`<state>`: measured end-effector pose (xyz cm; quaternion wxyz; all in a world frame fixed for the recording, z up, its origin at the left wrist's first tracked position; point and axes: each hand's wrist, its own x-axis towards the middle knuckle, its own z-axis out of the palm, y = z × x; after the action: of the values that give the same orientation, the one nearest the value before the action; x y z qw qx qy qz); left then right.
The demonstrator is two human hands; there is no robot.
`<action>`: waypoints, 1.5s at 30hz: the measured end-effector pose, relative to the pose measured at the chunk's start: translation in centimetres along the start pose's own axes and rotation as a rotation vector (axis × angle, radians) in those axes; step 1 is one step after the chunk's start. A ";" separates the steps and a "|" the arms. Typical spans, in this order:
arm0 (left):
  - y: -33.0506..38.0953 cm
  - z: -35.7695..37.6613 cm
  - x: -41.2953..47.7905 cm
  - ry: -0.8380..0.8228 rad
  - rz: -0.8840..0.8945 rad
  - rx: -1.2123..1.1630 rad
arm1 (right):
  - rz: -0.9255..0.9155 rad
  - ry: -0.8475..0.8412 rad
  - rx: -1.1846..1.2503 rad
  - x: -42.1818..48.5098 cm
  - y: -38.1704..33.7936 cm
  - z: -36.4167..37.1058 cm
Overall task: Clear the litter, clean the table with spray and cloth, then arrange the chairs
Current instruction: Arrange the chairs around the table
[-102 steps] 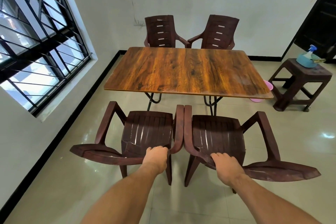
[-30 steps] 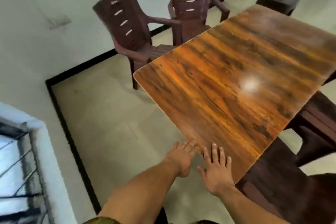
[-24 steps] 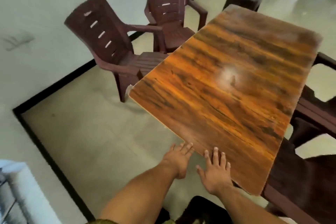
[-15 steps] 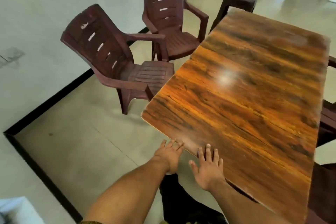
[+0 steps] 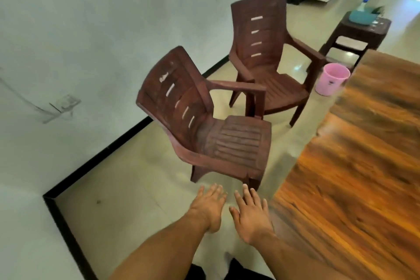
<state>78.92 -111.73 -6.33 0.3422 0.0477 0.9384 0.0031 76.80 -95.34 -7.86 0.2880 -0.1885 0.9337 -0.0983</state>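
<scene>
Nearer chair [image 5: 218, 134] dead ahead of both your empty hands, angled off the table.

That chair stands on the floor between the wall and the table [image 5: 354, 188], its seat front pointing towards the table's long edge and slightly towards you, its back leaning to the wall; the second chair [image 5: 266, 59] sits beyond it, further along the same side, near the pink bucket [image 5: 331, 78]. Your left hand [image 5: 208, 206] and right hand [image 5: 251, 213] hover side by side just short of the seat's front corner, fingers straight and spread, holding nothing. The right looks marginally closer to that corner and leg; the left lines up with the near seat edge. I'd judge you need to reach forward and up.
</scene>
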 end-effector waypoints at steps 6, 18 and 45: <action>-17.6 -7.2 3.8 0.096 -0.009 0.089 | -0.022 0.078 -0.014 12.4 -10.5 -4.0; -44.0 -25.0 10.7 0.293 0.069 0.166 | 0.024 0.385 0.195 32.0 -34.4 -17.4; -46.0 -37.4 32.6 -0.056 0.955 0.710 | 0.668 0.478 1.034 45.6 -40.3 -20.3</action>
<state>26.01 -153.51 -0.36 0.2906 0.5763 0.7472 -0.1586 42.20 -149.10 -2.38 0.1411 0.3009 0.8128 -0.4784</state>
